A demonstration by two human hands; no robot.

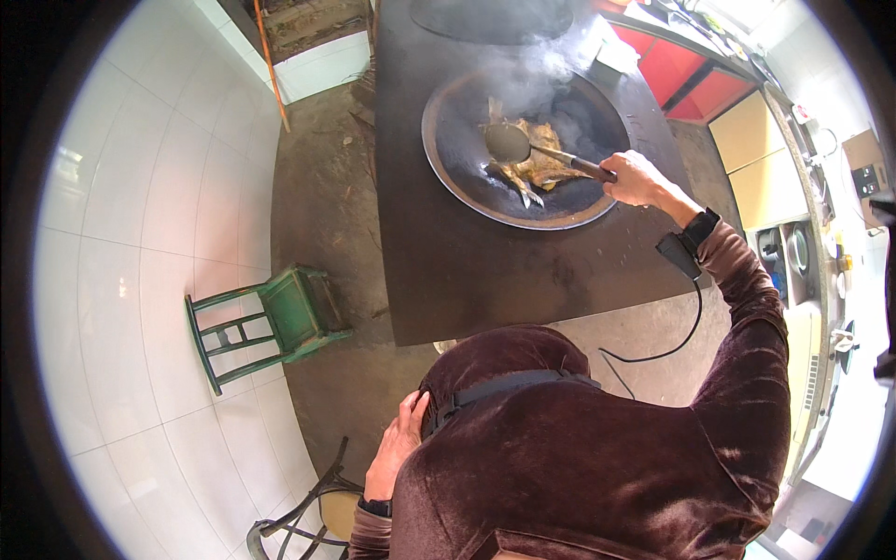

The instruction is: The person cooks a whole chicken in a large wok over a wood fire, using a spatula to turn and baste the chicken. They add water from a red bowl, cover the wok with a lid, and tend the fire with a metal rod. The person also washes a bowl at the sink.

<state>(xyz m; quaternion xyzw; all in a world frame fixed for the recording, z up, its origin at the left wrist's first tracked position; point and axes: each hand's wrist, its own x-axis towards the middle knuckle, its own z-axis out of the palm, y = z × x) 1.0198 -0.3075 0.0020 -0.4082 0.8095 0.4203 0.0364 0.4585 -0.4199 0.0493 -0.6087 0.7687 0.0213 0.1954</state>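
Note:
My right hand point(635, 180) grips the dark wooden handle of a metal ladle or spatula point(509, 143), its round head over browned fish point(542, 168) in a large wok point(462, 189). Whether the head touches the fish cannot be told. Fish tails stick out at the near and far sides of the pieces. Steam rises from the wok, which is set into a dark stove top point(483, 273). My left hand point(397, 441) rests against my side near the waist strap, with no tool visible in it; its fingertips are partly bent.
A green wooden chair point(290, 311) lies within view at the left by the tiled wall. Behind it stands a round-seated chair point(339, 514). An orange stick point(271, 66) leans at the upper left. Cabinets point(752, 168) line the right side. A black cable point(689, 336) hangs from my right wrist.

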